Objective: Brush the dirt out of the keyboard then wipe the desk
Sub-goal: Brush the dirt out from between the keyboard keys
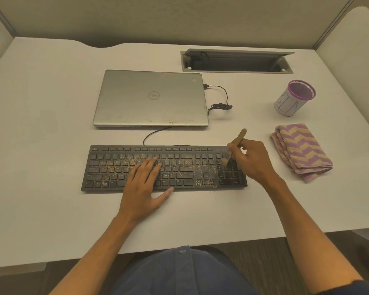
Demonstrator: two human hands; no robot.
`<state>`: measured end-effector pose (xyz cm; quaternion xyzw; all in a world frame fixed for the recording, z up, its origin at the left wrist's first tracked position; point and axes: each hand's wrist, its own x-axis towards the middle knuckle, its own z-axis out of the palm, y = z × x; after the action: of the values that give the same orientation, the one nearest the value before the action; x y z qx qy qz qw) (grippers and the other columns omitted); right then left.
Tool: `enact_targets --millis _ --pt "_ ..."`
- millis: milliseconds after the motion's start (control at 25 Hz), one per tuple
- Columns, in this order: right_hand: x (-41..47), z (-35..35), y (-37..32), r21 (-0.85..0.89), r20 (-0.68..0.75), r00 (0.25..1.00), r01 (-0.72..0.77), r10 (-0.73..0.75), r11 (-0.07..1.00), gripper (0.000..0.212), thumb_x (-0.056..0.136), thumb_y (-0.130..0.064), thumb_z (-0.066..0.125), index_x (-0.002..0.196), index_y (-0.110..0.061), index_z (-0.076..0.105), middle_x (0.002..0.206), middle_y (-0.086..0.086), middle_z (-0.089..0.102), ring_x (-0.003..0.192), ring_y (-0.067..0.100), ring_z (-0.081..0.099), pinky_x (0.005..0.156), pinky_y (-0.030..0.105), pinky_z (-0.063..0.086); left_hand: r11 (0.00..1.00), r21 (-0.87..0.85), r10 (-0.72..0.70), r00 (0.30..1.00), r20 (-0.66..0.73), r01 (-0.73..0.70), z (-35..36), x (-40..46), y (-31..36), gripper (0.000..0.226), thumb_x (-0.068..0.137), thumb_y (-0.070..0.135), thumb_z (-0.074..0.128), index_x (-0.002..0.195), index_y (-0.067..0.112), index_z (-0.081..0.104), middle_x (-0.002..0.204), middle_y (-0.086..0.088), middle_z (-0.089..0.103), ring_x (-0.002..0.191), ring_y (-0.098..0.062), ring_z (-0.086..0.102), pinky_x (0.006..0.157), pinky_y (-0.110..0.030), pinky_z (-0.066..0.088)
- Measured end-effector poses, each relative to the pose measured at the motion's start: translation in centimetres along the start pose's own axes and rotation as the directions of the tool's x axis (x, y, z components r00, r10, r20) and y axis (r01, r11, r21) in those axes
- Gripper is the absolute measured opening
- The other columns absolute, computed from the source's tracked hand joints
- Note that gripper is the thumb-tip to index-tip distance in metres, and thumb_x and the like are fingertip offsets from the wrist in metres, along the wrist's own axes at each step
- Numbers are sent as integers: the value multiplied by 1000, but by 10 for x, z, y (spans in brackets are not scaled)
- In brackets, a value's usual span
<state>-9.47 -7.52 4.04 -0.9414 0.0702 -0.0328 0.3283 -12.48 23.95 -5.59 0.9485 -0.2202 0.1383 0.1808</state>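
On my desk [51,145] I count one keyboard [107,167], one closed laptop [150,99] and one brush [234,145]. There is one folded cloth [300,152] and one cup [294,99] (purple mesh at its rim). One cable hatch [237,61] is set into the top. I see two cables: one [156,134] running from the keyboard, one [222,99] plugged into the laptop. Both of my hands show, left [145,184] and right [254,160]. The specks of dirt [188,165] on the keys are too many to count.
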Motion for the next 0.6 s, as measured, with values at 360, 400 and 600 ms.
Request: enact_targets --millis 360,400,600 --pt "2 -3 -3 22 25 999 42 -43 999 29 98 -34 52 92 -15 73 93 2 73 83 19 62 75 35 46 1000 -8 -8 1000 8 8 1 0 0 75 92 62 50 142 6 54 152 -11 47 141 -28 42 119 -46 28" --pt "2 -2 -4 15 59 997 45 -46 999 30 98 -34 52 93 -14 73 94 3 73 82 19 62 73 33 45 1000 -8 -9 1000 10 9 1 0 0 74 92 62 50 142 6 54 152 -11 47 141 -28 42 119 -46 28" --pt "2 1 -3 0 40 998 43 -43 999 32 98 -36 51 95 -12 73 94 5 72 83 21 63 75 35 47 1000 -4 -16 1000 22 16 1 0 0 75 92 62 50 142 6 54 152 -11 48 141 -28 42 120 -45 27"
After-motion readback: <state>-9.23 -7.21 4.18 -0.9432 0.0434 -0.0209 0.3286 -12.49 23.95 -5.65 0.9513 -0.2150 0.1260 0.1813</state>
